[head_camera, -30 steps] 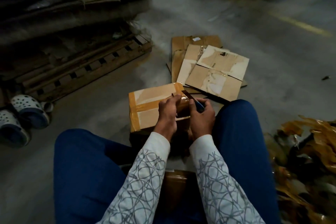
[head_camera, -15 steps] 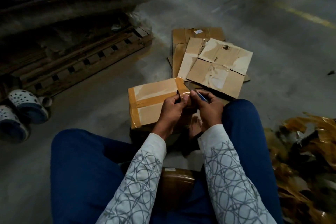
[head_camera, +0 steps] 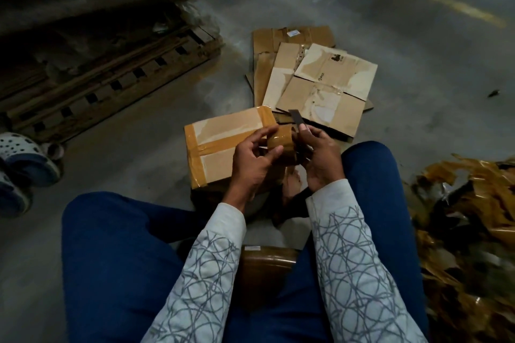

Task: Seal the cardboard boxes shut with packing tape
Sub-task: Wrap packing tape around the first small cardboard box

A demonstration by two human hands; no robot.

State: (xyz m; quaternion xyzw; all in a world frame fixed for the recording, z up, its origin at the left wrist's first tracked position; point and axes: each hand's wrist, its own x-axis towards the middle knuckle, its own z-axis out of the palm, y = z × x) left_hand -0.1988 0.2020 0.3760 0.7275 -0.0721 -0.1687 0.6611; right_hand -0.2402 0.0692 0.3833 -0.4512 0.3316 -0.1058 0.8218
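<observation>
A small cardboard box [head_camera: 223, 139] lies on the floor between my knees, with brown tape strips across its top and left edge. Over its right end I hold a brown packing tape roll [head_camera: 281, 142]. My left hand [head_camera: 253, 161] grips the roll from the left, thumb on its face. My right hand [head_camera: 320, 159] touches the roll's right side and pinches a cutter, its dark blade [head_camera: 296, 119] pointing up and away. A second brown tape roll [head_camera: 267, 264] rests between my thighs.
Flattened cardboard boxes [head_camera: 323, 83] lie stacked just beyond the box. A wooden pallet [head_camera: 106, 83] with cardboard sheets fills the left. Spotted clogs [head_camera: 25, 156] sit at the far left edge. Crumpled used tape scraps [head_camera: 471, 217] pile up on the right.
Both hands lifted the tape roll clear of the box and turned it, so its brown face now shows. The cutter blade now points upward.
</observation>
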